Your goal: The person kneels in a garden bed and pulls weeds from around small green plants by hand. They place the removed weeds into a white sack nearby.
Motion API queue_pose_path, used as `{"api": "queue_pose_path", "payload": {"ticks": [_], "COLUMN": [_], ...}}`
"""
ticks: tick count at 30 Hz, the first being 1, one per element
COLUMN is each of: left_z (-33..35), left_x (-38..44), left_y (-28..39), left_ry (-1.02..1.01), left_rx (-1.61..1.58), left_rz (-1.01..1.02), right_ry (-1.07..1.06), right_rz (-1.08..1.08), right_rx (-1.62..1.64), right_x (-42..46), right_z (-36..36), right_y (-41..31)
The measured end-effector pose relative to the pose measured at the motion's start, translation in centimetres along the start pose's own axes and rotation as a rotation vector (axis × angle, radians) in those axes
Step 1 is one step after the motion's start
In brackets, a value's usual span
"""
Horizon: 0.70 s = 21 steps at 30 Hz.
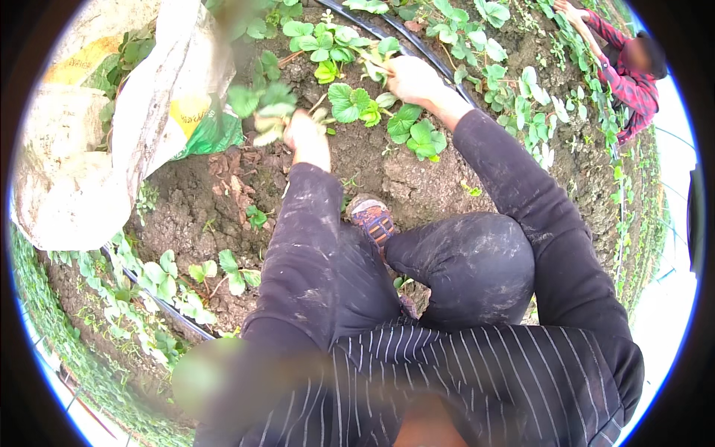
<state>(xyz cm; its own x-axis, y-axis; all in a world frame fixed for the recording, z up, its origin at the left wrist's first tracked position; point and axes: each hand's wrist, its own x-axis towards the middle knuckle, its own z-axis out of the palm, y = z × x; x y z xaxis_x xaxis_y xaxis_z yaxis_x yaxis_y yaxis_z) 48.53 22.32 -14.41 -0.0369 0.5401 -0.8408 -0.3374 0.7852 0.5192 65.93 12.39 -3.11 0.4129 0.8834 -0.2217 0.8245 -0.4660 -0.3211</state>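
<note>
My left hand (307, 137) is closed around a bunch of strawberry leaves (272, 124), some with their pale undersides showing; motion blurs it. Farther right, my right hand (416, 82) has its fingertips closed on a pale strawberry stem and leaves (373, 66) at the edge of a plant. Between the two hands grow low strawberry plants (349, 103) with bright green toothed leaves. The fingertips of both hands are partly hidden by foliage.
A large white woven sack (151, 117) with leaves inside stands at the left. Black drip irrigation hoses (416, 42) run past my right hand, and another hose (173, 315) lies lower left. My shoe (373, 220) rests on bare soil. Another person (631, 84) works at the upper right.
</note>
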Motion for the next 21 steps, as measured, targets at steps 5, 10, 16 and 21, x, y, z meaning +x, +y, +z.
{"api": "queue_pose_path", "payload": {"ticks": [5,10,16,21], "left_z": [-9.6,-7.4,3.7,8.2], "left_x": [0.6,-3.2,-1.5,0.0], "left_y": [-0.8,3.4,8.4,9.2], "left_ry": [-0.088,-0.412,-0.586,-0.562], "left_rx": [0.119,0.304,0.328,0.405], "left_rz": [0.226,0.398,0.574,0.338], "right_ry": [0.1,0.168,0.123,-0.017], "right_rz": [0.129,0.123,-0.031,-0.056], "right_rx": [0.786,0.795,0.791,0.67], "right_x": [0.0,3.0,6.2,6.5], "right_z": [0.1,0.1,2.8,2.9], "right_y": [2.2,1.9,-0.6,-1.9]}}
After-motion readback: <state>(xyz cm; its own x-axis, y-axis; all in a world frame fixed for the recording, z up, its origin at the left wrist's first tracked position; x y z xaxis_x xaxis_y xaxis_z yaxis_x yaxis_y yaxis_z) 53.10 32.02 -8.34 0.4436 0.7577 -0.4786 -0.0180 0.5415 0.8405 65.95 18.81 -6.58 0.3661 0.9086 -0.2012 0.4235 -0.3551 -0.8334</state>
